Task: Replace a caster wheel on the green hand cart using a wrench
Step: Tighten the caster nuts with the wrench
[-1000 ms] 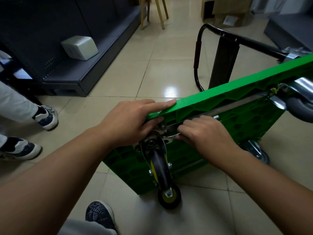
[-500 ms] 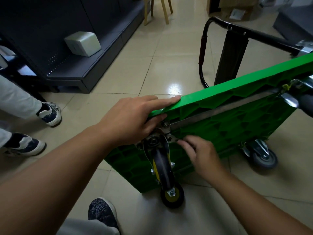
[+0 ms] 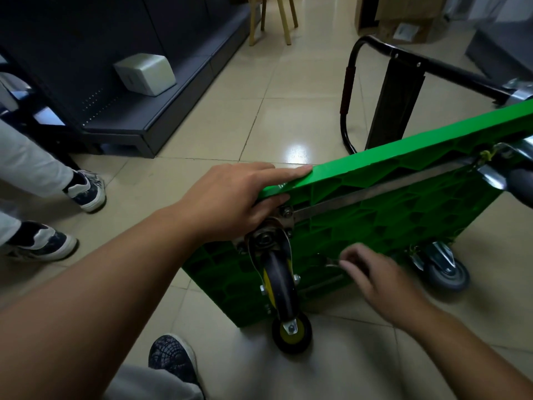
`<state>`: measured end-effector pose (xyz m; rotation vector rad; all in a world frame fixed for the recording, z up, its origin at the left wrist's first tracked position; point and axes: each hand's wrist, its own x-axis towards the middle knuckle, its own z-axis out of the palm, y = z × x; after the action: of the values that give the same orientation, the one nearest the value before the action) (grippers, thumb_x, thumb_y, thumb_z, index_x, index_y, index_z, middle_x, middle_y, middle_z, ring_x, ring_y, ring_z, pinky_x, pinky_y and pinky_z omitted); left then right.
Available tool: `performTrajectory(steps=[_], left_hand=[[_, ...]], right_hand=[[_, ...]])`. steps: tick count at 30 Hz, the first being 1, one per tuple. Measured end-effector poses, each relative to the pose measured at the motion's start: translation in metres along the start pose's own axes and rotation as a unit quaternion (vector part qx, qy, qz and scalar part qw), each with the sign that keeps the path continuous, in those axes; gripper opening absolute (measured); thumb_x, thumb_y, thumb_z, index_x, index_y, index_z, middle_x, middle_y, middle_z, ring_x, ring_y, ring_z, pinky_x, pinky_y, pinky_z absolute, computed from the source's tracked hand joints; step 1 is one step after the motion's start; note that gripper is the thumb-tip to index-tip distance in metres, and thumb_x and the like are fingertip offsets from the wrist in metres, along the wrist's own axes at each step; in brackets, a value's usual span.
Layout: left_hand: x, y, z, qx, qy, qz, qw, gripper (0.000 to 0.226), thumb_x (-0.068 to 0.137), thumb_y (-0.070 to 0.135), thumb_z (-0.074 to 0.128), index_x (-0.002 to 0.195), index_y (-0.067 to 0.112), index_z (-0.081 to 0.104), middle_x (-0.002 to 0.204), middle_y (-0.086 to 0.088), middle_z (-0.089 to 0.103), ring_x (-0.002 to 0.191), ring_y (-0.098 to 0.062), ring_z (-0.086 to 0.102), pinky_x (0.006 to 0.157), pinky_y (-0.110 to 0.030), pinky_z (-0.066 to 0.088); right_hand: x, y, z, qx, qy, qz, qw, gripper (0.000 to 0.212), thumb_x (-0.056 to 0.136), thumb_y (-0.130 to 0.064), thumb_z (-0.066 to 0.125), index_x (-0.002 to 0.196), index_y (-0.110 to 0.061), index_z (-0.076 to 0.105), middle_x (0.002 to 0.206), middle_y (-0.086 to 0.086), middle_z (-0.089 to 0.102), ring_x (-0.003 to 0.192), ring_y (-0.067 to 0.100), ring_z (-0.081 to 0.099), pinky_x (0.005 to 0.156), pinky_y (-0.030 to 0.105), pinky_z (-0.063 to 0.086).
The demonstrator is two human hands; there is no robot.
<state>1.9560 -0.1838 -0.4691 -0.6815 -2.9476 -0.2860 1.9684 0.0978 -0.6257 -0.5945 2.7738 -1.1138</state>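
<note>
**Wrench hand low and right of the caster plate, bolts up by the left thumb**

The green ribbed plastic hand cart [image 3: 389, 215] stands tipped on its edge on the beige tiled floor [image 3: 288, 116], underside facing the camera. At the near top corner is the job itself: the black caster wheel with the yellow hub [image 3: 281, 287]. It hangs from its silver steel mounting plate [image 3: 284, 223], fork and wheel running straight down towards the floor, long axis near vertical, fixings at the top end. One bolt head [image 3: 286, 211] shows on the plate, right where the flat steel strip [image 3: 375, 192] begins.

Left hand [image 3: 230, 203] lies flat on the cart's upper rim, fingers straight along the green edge, thumb against the underside just beside that bolt. By my reading it is busy steadying the cart. Right hand [image 3: 383, 284] hovers lower, to the right of the wheel and apart from it, fingers curled. It is blurred, and it looks to pinch a slim silver metal wrench [image 3: 331, 265], tip pointing left towards the wheel.

So the call: the left hand is nearer the plate, but the tool is in the right, and the bolts lie up and left of it. The next move likely needs the wrench up along the wheel's right flank to the plate, clear of the fork
</note>
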Motion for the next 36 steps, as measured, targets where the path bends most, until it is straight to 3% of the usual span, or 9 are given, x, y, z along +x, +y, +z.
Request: performTrajectory(steps=[3, 6, 14, 19, 22, 25, 28, 32, 36], left_hand=[[0.0, 0.0, 0.0, 0.004, 0.001, -0.001, 1.0, 0.055, 0.104, 0.042, 0.052, 0.155, 0.051, 0.035, 0.133, 0.008, 0.067, 0.109, -0.022, 0.066, 0.084, -0.045, 0.054], [0.0, 0.002, 0.001, 0.005, -0.001, 0.003, 1.0, 0.055, 0.103, 0.043, 0.05, 0.156, 0.05, 0.035, 0.132, 0.009, 0.067, 0.106, -0.02, 0.066, 0.082, -0.044, 0.054], [0.001, 0.0, 0.002, 0.011, -0.004, 0.006, 1.0, 0.055, 0.102, 0.046, 0.045, 0.156, 0.051, 0.033, 0.13, 0.009, 0.067, 0.103, -0.019, 0.066, 0.079, -0.045, 0.055], [0.0, 0.0, 0.004, 0.01, -0.002, 0.004, 1.0, 0.055, 0.103, 0.045, 0.046, 0.156, 0.051, 0.033, 0.127, 0.006, 0.068, 0.103, -0.022, 0.066, 0.079, -0.046, 0.055], [0.001, 0.0, 0.004, 0.012, 0.002, 0.004, 1.0, 0.055, 0.103, 0.045, 0.046, 0.156, 0.051, 0.034, 0.128, 0.007, 0.068, 0.105, -0.022, 0.066, 0.079, -0.046, 0.055], [0.001, 0.0, 0.002, 0.009, 0.009, 0.004, 1.0, 0.054, 0.103, 0.044, 0.048, 0.156, 0.049, 0.036, 0.131, 0.009, 0.067, 0.104, -0.022, 0.067, 0.078, -0.045, 0.055], [0.001, 0.0, 0.003, 0.011, 0.016, 0.009, 1.0, 0.054, 0.103, 0.043, 0.049, 0.155, 0.048, 0.037, 0.127, 0.009, 0.069, 0.099, -0.021, 0.067, 0.075, -0.044, 0.055], [-0.001, 0.0, 0.003, 0.01, 0.014, 0.013, 1.0, 0.054, 0.103, 0.043, 0.051, 0.155, 0.048, 0.038, 0.13, 0.008, 0.068, 0.101, -0.022, 0.068, 0.077, -0.045, 0.056], [-0.001, 0.001, 0.001, 0.003, 0.0, 0.007, 1.0, 0.054, 0.103, 0.045, 0.048, 0.156, 0.049, 0.036, 0.135, 0.009, 0.066, 0.112, -0.022, 0.067, 0.086, -0.044, 0.055]], right_hand=[[0.016, -0.024, -0.034, -0.129, 0.024, -0.141, 0.981, 0.016, 0.095, -0.042, 0.055, 0.096, -0.026, 0.061, 0.08, -0.008, 0.063, 0.071, 0.015, 0.057, 0.062, 0.038, 0.051], [0.033, -0.056, -0.049, -0.219, 0.078, -0.239, 0.943, 0.013, 0.092, -0.033, 0.062, 0.092, -0.019, 0.065, 0.072, -0.002, 0.064, 0.062, 0.02, 0.056, 0.058, 0.031, 0.044], [0.053, -0.064, -0.036, -0.251, 0.102, -0.273, 0.923, 0.012, 0.092, -0.025, 0.072, 0.089, -0.015, 0.067, 0.074, 0.002, 0.068, 0.067, 0.028, 0.061, 0.065, 0.038, 0.047], [0.045, -0.037, -0.003, -0.148, 0.159, -0.202, 0.955, 0.013, 0.092, -0.028, 0.07, 0.09, -0.015, 0.068, 0.077, 0.0, 0.068, 0.067, 0.024, 0.062, 0.064, 0.034, 0.048], [0.036, -0.03, 0.029, 0.056, 0.152, -0.088, 0.983, 0.006, 0.092, -0.023, 0.072, 0.089, -0.019, 0.069, 0.081, -0.006, 0.07, 0.075, 0.016, 0.066, 0.066, 0.033, 0.053], [0.026, -0.045, 0.068, 0.318, 0.131, 0.072, 0.936, 0.017, 0.095, -0.014, 0.069, 0.083, -0.027, 0.067, 0.08, -0.009, 0.072, 0.074, 0.004, 0.068, 0.064, 0.018, 0.051], [0.016, -0.063, 0.096, 0.462, 0.108, 0.14, 0.869, 0.013, 0.099, -0.019, 0.063, 0.088, -0.017, 0.07, 0.082, 0.001, 0.075, 0.075, 0.008, 0.068, 0.064, 0.017, 0.05], [0.006, -0.054, 0.09, 0.457, 0.113, 0.137, 0.871, 0.013, 0.099, -0.021, 0.062, 0.089, -0.016, 0.069, 0.076, 0.003, 0.072, 0.07, 0.011, 0.067, 0.062, 0.022, 0.05], [-0.001, -0.024, 0.051, 0.232, 0.105, 0.1, 0.962, 0.01, 0.096, -0.025, 0.066, 0.086, -0.022, 0.066, 0.073, -0.004, 0.068, 0.073, 0.012, 0.066, 0.064, 0.029, 0.051]])
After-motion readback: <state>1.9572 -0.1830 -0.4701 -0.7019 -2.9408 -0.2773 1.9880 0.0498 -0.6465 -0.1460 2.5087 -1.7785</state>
